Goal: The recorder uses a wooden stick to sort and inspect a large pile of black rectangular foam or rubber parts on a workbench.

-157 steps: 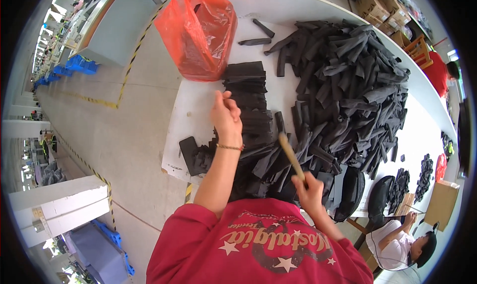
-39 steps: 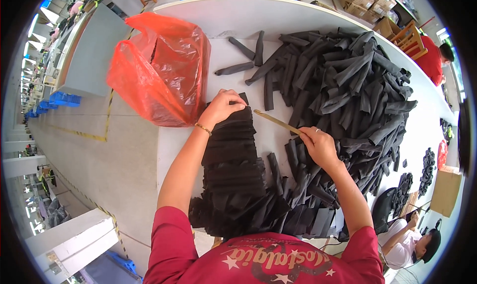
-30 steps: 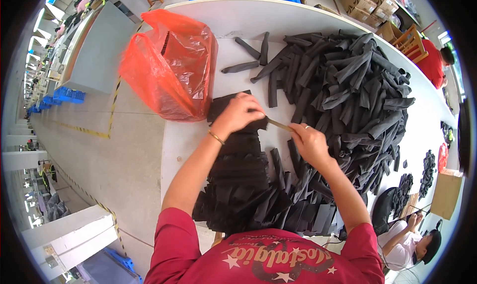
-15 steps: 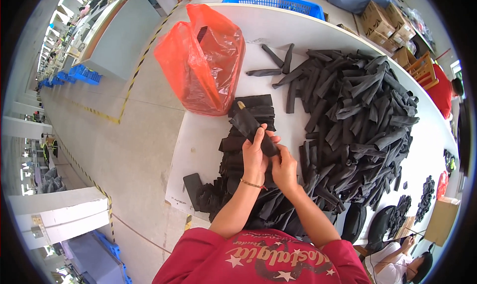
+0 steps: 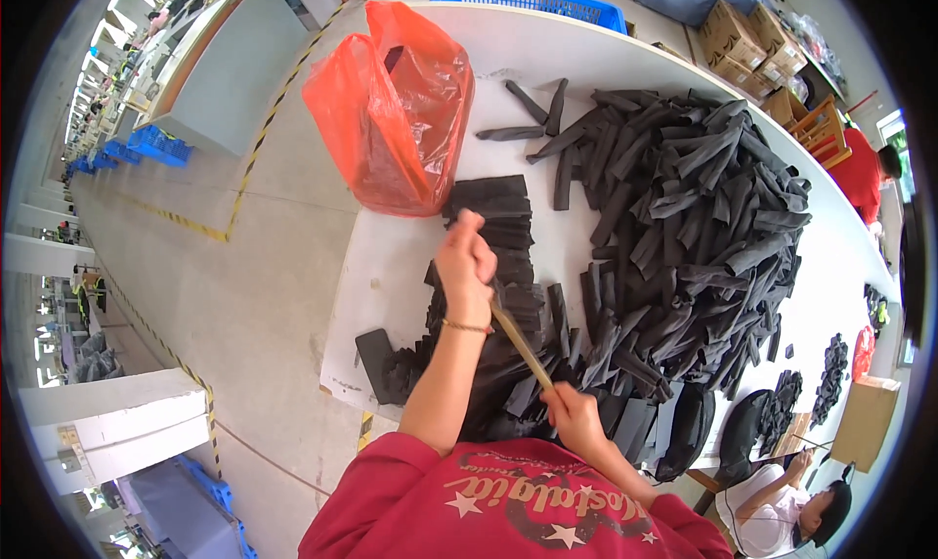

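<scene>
In my right hand point(image 5: 575, 417), low in front of me, is one end of a flat tan stick point(image 5: 521, 346). The stick slants up and left, and its far end meets dark fabric beside my left wrist. My left hand point(image 5: 466, 266) is closed over the row of flat black fabric pieces point(image 5: 503, 207); what its fingers hold, if anything, is hidden. To the right, a large heap of black fabric tubes point(image 5: 674, 217) covers much of the white table point(image 5: 366, 285). More black pieces lie beneath my forearms.
A red plastic bag point(image 5: 415, 129) stands at the table's far left. Three loose tubes lie near it. A dark flat object point(image 5: 373, 364) rests at the left edge. Beyond the table sit a blue basket point(image 5: 532, 4) and cardboard boxes point(image 5: 731, 36). A person point(image 5: 782, 510) sits lower right.
Both hands were together on a black tube with the stick's tip showing at its top. Now they are apart: the right has drawn down with the stick, the left has moved up-left.
</scene>
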Motion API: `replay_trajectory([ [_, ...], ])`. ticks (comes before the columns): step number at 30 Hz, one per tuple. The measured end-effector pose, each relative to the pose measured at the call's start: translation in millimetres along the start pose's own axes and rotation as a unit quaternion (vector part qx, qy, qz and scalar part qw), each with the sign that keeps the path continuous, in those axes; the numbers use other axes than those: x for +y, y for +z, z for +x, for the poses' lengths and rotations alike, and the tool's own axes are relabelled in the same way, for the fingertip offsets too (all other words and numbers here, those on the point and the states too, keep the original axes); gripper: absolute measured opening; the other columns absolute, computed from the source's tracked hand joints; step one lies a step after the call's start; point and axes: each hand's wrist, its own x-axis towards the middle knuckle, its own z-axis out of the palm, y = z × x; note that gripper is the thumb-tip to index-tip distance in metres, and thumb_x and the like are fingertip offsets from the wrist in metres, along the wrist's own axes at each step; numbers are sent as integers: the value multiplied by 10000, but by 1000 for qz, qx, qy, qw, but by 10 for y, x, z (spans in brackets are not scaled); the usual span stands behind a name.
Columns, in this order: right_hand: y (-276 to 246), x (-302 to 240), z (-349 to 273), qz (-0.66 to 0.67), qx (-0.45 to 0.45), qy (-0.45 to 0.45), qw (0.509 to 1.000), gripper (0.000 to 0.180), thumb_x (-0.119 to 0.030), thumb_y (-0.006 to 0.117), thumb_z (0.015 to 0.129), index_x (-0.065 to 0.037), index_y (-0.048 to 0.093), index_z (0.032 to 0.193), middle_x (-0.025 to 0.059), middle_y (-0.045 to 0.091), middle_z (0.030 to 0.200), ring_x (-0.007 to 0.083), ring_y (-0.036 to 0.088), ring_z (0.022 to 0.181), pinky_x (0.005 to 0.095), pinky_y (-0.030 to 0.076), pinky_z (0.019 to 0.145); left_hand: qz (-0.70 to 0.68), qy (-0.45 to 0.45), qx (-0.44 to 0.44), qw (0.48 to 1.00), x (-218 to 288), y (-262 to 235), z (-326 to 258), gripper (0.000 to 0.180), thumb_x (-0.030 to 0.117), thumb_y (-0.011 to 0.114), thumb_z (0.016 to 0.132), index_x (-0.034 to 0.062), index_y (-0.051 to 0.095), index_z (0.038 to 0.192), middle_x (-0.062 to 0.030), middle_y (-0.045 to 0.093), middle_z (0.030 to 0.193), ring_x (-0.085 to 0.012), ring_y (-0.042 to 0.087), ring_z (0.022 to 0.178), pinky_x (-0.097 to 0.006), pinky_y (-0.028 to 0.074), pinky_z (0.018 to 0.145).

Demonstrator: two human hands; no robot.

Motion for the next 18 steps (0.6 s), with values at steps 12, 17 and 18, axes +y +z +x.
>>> replay_trajectory([
  [12,-190,-523,910,69,188,-196,960,57,-37,643,886,9,623,913,-6,526,780,73,466,705,224,387,632,-87,-82,43,992,-395,211,-460,266,309,536,985,69,564,872,9,476,600,-65,351,431,-222,266,400],
  [17,-335,-398,1047,98,160,-179,966,48,-26,628,888,21,622,880,38,522,779,117,489,703,256,395,621,359,82,-418,830,-250,52,-503,414,334,684,874,-33,622,1055,-42,668,833,-126,607,808,-289,475,772],
  [18,-356,-427,1087,49,157,-216,962,59,-31,633,884,25,624,865,51,522,770,127,491,671,270,393,588,365,-42,-469,804,-206,40,-524,337,317,627,920,-17,629,964,-30,630,731,-109,587,681,-273,478,668],
])
